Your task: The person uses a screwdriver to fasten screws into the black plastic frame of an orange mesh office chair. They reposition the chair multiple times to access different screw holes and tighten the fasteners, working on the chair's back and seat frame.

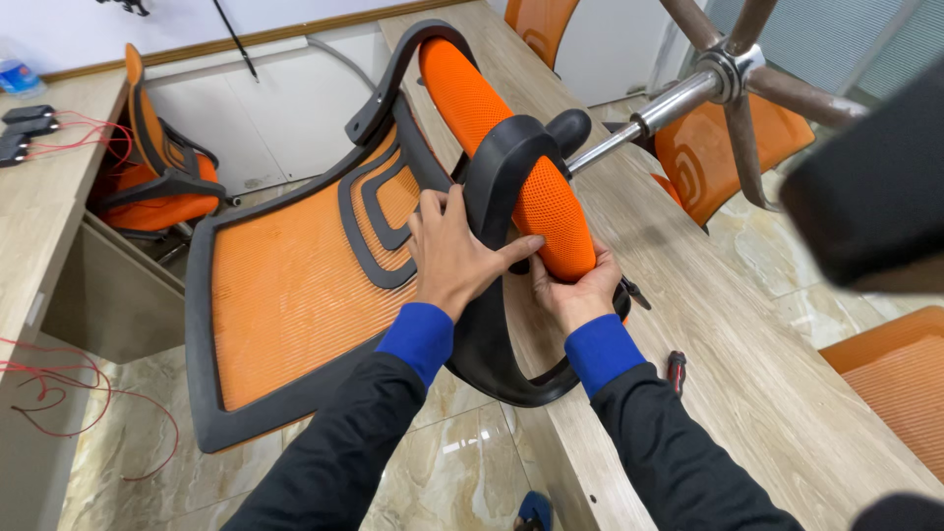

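I'm in an office fitted out as an assembly room: long wood-grain tabletop (787, 393), polished marble-look floor (462, 472), several orange mesh office chairs (162, 187) standing about, red wires (59, 379) trailing off a side desk (39, 197).

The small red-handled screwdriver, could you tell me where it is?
In the head view, the screwdriver lies on the wooden table, just right of the right hand's blue cuff.

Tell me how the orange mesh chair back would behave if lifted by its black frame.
The orange mesh chair back would probably stay stiff, since a thick black frame rims it. It looks awkward and apt to swing, hanging past the wooden table edge. The mesh likely gives under fingers. The left hand and right hand grip the black bracket instead.
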